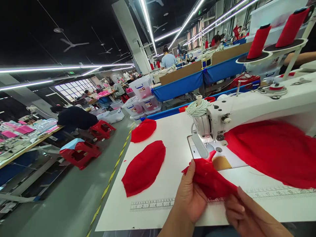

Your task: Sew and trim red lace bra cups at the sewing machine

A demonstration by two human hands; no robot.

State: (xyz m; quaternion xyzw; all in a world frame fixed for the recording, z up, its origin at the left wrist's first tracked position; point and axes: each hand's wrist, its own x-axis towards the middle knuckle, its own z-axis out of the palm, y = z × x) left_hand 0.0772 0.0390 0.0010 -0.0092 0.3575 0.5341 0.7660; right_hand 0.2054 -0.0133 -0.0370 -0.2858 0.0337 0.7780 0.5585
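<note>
My left hand (191, 196) pinches a small piece of red fabric (209, 179) at the front edge of the white sewing table (172, 138), thumb on top. My right hand (247, 214) grips the same piece from the right, fingers closed on its lower edge. The fabric's far tip lies just in front of the presser foot of the white sewing machine (247, 108). A large spread of red cloth (274, 151) lies under the machine arm to the right.
Two oval red cut pieces (144, 168) (143, 130) lie on the table's left half. Red thread cones (259, 41) stand behind the machine. Red stools (80, 153), clear plastic bins (142, 87) and other seated workers fill the aisle and benches to the left and behind.
</note>
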